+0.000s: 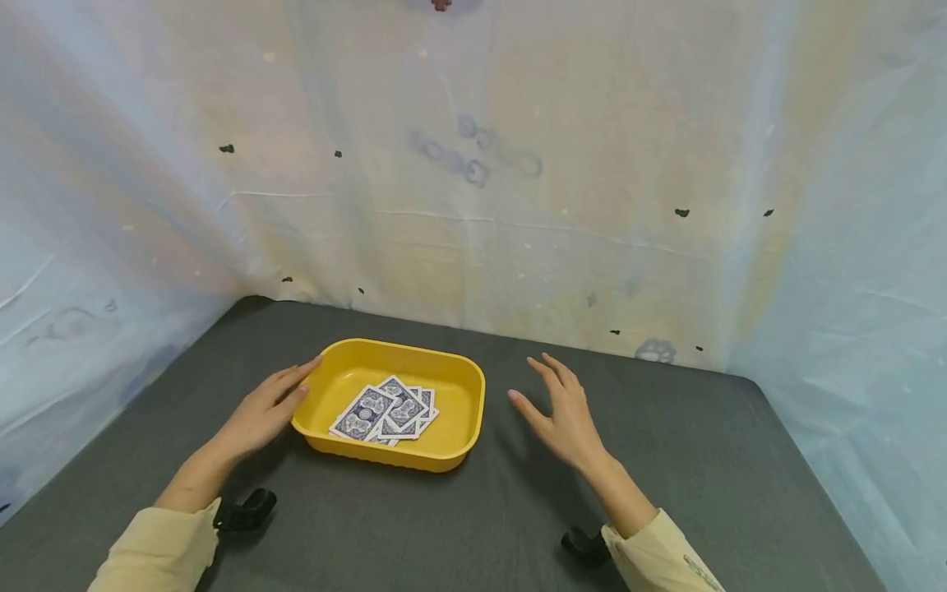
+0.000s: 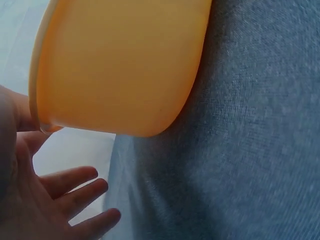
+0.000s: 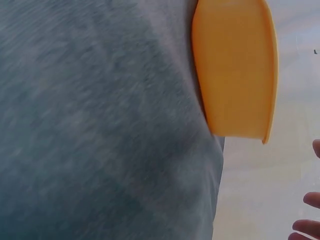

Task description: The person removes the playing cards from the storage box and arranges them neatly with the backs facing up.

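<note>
In the head view, a yellow plastic tray [image 1: 459, 457] with rounded corners sits on the dark table. Several playing cards [image 1: 364, 413] lie in an overlapping pile inside it, patterned blue-and-white backs up. My left hand [image 1: 259, 415] is at the tray's left rim, fingertips touching it. The left wrist view has this hand [image 2: 45, 200] beside the tray's outer wall [image 2: 120, 65], its lower fingers extended and spread. To the right of the tray, my right hand [image 1: 565, 419] hovers apart from it, fingers extended, holding nothing. Only its fingertips [image 3: 312, 199] enter the right wrist view.
Dark grey cloth [image 1: 414, 534] covers the table. A pale, patterned sheet [image 1: 592, 164] hangs behind the table and along both sides. Black wrist mounts [image 1: 247, 511] show near both cuffs.
</note>
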Tool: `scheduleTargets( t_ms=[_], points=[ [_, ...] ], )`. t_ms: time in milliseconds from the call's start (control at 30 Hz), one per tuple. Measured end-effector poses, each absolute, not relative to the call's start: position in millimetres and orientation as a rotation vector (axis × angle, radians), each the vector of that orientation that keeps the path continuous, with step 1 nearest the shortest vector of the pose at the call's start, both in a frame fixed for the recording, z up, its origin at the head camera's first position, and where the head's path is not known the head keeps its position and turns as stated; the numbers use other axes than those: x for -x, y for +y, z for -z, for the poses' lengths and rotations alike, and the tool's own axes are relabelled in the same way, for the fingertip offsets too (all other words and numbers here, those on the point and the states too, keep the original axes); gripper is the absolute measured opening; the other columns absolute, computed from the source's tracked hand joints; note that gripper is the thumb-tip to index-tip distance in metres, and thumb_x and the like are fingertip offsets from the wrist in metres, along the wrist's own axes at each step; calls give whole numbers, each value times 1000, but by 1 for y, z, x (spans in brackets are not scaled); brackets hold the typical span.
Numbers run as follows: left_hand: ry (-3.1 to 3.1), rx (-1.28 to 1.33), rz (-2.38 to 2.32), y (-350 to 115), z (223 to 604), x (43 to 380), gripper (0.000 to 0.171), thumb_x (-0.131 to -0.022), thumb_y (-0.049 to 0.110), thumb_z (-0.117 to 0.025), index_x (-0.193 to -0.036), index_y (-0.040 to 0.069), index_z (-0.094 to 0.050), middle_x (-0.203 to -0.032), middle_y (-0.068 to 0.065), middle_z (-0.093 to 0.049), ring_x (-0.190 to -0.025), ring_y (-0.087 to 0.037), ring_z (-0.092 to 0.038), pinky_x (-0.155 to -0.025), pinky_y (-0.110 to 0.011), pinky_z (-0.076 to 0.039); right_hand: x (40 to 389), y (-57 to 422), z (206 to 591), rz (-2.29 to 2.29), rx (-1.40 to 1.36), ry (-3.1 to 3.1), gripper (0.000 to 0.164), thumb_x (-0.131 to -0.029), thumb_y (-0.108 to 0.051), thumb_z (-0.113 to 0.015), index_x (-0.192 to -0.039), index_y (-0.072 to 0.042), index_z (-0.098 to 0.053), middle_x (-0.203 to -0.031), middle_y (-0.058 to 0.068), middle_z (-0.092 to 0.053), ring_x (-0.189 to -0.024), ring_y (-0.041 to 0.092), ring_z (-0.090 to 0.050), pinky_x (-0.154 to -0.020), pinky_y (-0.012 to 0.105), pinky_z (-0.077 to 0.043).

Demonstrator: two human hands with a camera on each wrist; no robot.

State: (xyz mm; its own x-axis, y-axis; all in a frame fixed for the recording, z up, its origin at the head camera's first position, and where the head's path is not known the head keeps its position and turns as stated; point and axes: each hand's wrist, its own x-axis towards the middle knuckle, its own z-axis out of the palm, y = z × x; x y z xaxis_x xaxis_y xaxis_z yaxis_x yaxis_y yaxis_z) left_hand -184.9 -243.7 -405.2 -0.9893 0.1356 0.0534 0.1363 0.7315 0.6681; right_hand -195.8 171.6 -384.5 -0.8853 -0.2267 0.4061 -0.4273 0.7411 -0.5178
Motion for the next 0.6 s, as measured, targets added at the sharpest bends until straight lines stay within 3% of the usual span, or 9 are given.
scheduleTargets(
  t_ms=[200, 400, 600],
  points=[
    [-2856, 256, 1463, -248, 406, 187, 58, -104, 36, -39, -154, 12, -22, -153, -28, -24, -135, -50, -26, -101, -67, -27, 201, 159, 380, -1014, -525, -2628, 59, -90, -35, -67, -140, -9, -49, -147, 17, -41, -133, 38, -40, -103, 59, -35],
    [-2802, 219, 1714, -248, 407, 187, 61, -104, 39, -37, -155, 15, -16, -156, -25, -19, -135, -43, -30, -104, -61, -31, 205, 142, 370, -1198, -447, -2647, 54, -90, -33, -68, -136, -11, -53, -137, 15, -51, -118, 36, -55, -94, 49, -47],
    [-2759, 144, 1873, -247, 409, 187, 62, -103, 42, -38, -156, 19, -13, -155, -27, -20, -131, -41, -35, -104, -60, -33, 209, 125, 363, -1415, -354, -2662, 50, -90, -31, -68, -134, -13, -54, -133, 12, -56, -117, 31, -57, -94, 42, -48]
  ],
)
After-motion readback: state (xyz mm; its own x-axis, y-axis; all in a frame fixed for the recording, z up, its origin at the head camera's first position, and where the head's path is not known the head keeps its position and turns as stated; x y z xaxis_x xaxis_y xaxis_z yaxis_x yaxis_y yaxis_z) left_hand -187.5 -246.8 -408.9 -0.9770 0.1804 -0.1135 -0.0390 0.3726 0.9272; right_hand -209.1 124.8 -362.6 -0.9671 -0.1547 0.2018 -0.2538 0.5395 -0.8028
